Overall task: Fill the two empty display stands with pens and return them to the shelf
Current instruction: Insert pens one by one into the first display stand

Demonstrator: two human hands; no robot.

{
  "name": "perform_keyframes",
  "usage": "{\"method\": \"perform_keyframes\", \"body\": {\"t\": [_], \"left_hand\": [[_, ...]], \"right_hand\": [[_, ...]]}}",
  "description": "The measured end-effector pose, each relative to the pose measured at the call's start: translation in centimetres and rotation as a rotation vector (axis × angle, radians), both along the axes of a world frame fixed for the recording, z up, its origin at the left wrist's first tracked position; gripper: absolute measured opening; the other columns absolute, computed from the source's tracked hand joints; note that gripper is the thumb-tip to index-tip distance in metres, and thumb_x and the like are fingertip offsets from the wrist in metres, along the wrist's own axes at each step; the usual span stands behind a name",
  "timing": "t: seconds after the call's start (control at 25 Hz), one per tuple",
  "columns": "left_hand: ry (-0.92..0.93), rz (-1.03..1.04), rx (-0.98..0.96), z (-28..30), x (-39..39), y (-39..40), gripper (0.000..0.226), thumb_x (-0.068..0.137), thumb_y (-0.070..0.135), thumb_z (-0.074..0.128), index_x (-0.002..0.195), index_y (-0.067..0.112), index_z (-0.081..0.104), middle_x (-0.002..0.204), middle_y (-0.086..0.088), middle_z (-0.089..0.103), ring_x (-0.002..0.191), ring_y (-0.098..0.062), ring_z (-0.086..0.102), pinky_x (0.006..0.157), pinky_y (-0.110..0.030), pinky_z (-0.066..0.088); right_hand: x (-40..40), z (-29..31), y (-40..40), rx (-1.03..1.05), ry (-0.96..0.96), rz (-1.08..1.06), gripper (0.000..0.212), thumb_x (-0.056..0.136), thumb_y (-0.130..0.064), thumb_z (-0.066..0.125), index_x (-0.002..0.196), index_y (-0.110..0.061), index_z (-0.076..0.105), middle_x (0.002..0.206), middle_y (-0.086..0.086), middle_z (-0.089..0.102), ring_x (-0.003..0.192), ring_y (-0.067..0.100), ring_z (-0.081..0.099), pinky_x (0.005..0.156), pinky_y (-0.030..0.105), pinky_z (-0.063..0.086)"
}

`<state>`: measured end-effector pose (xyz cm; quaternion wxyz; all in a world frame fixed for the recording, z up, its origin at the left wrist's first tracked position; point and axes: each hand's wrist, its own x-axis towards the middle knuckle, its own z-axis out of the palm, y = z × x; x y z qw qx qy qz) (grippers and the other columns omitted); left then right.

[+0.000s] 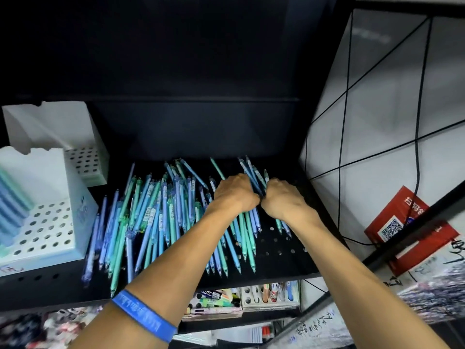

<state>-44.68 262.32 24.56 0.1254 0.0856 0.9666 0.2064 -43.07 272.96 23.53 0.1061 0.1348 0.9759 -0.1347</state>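
A heap of blue and teal pens (pixel 156 212) lies spread across the black perforated shelf (pixel 279 248). My left hand (pixel 235 193) and my right hand (pixel 283 197) sit side by side at the right of the heap, both curled round one bundle of pens (pixel 247 233) that sticks out above and below them. Two white display stands with hole grids stand at the left: the near stand (pixel 50 230) holds some blue pens at its left edge, and the far stand (pixel 83 157) shows empty holes.
A white wall with black wire mesh (pixel 377 109) closes the right side, with a red QR-code sign (pixel 407 227) on it. Below the shelf's front edge sit more stationery holders (pixel 269 294). The shelf's back is dark.
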Motion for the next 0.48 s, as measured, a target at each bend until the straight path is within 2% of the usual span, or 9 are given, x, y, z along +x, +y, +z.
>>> {"method": "perform_keyframes", "body": {"t": [0.12,0.24,0.32,0.4,0.48], "left_hand": [[0.019,-0.021,-0.005,-0.4,0.0,0.1,0.021,0.094,0.032,0.063,0.101,0.014,0.054,0.116,-0.009,0.065,0.109,-0.028,0.062,0.083,-0.032,0.048],[0.038,-0.037,0.014,-0.6,-0.1,-0.1,0.032,0.099,0.032,0.056,0.121,0.009,0.054,0.13,-0.012,0.059,0.12,-0.029,0.057,0.092,-0.033,0.045],[0.022,-0.021,0.053,-0.8,-0.1,-0.5,0.045,0.101,0.031,0.052,0.137,0.005,0.046,0.14,-0.013,0.052,0.128,-0.03,0.051,0.1,-0.034,0.043],[0.009,0.02,0.127,-0.8,-0.3,-0.8,0.047,0.102,0.031,0.049,0.141,0.004,0.041,0.143,-0.014,0.05,0.129,-0.031,0.05,0.098,-0.033,0.043],[0.008,0.072,0.211,-0.7,-0.5,-1.3,0.046,0.103,0.032,0.048,0.139,0.004,0.04,0.141,-0.016,0.051,0.128,-0.032,0.051,0.095,-0.033,0.043]], "right_hand": [[0.2,0.0,0.4,-0.063,0.01,-0.022,0.039,0.097,-0.016,0.05,0.132,-0.001,0.046,0.131,0.018,0.057,0.117,0.035,0.058,0.079,0.031,0.043],[0.2,0.5,1.4,-0.153,0.05,-0.08,0.039,0.099,-0.016,0.044,0.134,-0.001,0.041,0.134,0.021,0.054,0.119,0.037,0.056,0.08,0.03,0.042],[0.1,0.9,2.1,-0.209,0.103,-0.115,0.034,0.1,-0.016,0.04,0.131,-0.002,0.04,0.129,0.022,0.056,0.11,0.039,0.061,0.072,0.031,0.048],[-0.4,1.0,2.5,-0.242,0.147,-0.137,0.032,0.1,-0.018,0.038,0.128,-0.003,0.041,0.127,0.021,0.057,0.106,0.04,0.062,0.068,0.031,0.049],[-1.3,1.0,2.3,-0.244,0.174,-0.152,0.033,0.1,-0.018,0.039,0.128,-0.002,0.043,0.131,0.021,0.056,0.115,0.039,0.057,0.077,0.031,0.042]]}}
